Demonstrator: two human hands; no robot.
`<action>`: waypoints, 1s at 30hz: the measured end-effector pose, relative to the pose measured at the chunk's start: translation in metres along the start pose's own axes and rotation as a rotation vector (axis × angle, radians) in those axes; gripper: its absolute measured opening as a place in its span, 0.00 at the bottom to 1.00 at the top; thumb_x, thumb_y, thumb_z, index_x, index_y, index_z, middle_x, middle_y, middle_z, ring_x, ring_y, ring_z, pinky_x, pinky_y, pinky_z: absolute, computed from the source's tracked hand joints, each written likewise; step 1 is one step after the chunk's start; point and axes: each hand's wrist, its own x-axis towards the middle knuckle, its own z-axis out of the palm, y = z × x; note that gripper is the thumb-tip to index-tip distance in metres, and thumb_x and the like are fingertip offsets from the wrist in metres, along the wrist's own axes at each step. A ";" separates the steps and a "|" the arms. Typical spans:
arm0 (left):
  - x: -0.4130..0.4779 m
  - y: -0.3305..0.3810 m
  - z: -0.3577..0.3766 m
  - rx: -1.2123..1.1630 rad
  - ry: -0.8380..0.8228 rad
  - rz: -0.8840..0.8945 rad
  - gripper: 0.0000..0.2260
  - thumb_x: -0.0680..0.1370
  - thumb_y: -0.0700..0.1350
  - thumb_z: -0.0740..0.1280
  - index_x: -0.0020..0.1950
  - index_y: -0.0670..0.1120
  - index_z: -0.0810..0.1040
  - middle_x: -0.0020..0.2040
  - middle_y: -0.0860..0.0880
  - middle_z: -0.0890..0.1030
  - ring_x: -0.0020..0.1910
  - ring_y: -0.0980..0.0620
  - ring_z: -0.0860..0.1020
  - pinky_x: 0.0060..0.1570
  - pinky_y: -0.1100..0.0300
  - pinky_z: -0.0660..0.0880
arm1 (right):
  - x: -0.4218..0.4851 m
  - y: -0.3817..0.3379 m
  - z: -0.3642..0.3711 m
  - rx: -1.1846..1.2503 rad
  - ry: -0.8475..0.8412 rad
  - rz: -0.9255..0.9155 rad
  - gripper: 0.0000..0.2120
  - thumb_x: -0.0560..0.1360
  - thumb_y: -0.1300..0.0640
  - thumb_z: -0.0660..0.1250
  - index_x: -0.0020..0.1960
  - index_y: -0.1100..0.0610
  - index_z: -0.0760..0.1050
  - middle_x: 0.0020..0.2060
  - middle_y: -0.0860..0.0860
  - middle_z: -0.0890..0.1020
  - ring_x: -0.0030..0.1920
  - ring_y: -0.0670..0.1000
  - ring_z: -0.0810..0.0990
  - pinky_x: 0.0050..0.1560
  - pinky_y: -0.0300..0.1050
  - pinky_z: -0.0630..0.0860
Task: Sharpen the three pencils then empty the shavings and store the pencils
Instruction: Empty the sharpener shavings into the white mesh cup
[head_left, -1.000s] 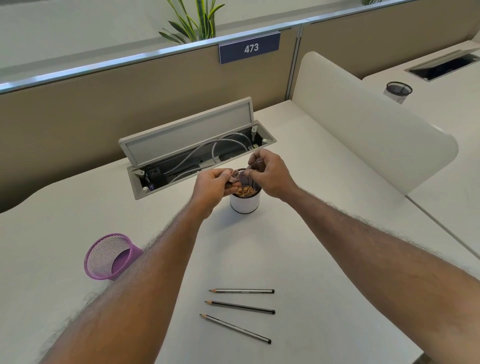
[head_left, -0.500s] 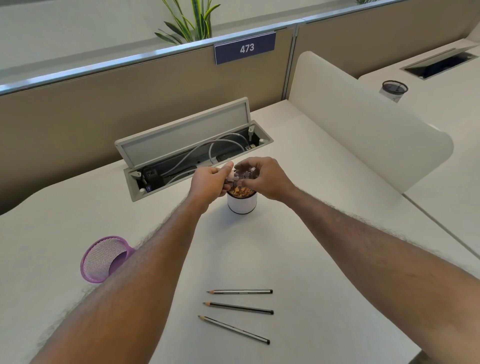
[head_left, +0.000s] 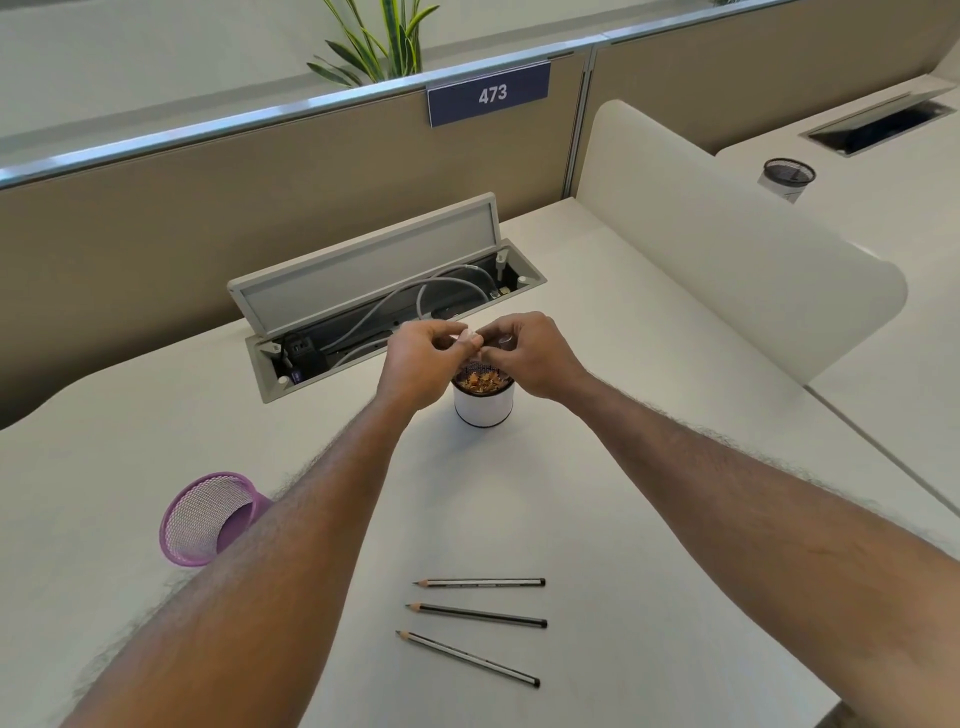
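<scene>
Below sign "473" (head_left: 488, 94), both hands' fingers (head_left: 470, 340) pinched on a small sharpener (head_left: 475, 347) over shavings cup (head_left: 484, 408).

Head-worn view, down onto desk (head_left: 597, 493)

Both my forearms reach forward, bare, converging at the middle. My left hand (head_left: 418, 358) is curled, thumb and fingertips pinched together at its right side. My right hand (head_left: 530, 353) faces it, knuckles up, fingers bent inward. The fingertips of both hands meet, pinching something small I cannot identify.
</scene>
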 end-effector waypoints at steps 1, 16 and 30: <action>0.000 0.000 0.000 0.000 0.012 0.006 0.15 0.78 0.50 0.70 0.62 0.48 0.81 0.48 0.49 0.85 0.48 0.52 0.83 0.46 0.59 0.80 | 0.000 -0.001 0.000 -0.003 0.010 -0.005 0.10 0.73 0.57 0.72 0.53 0.58 0.83 0.45 0.54 0.86 0.46 0.50 0.84 0.48 0.51 0.83; 0.005 -0.002 0.003 0.003 0.023 -0.097 0.11 0.77 0.50 0.70 0.57 0.47 0.84 0.46 0.49 0.85 0.43 0.56 0.83 0.36 0.67 0.78 | -0.005 -0.002 -0.007 -0.313 0.043 -0.144 0.10 0.71 0.56 0.72 0.51 0.58 0.84 0.45 0.54 0.86 0.43 0.52 0.83 0.41 0.49 0.82; 0.007 -0.006 0.001 0.012 -0.006 -0.054 0.13 0.78 0.48 0.69 0.63 0.49 0.81 0.55 0.48 0.84 0.54 0.50 0.82 0.50 0.57 0.81 | -0.003 -0.007 -0.009 -0.329 -0.052 -0.146 0.14 0.72 0.63 0.69 0.57 0.58 0.80 0.51 0.56 0.84 0.51 0.54 0.81 0.48 0.48 0.82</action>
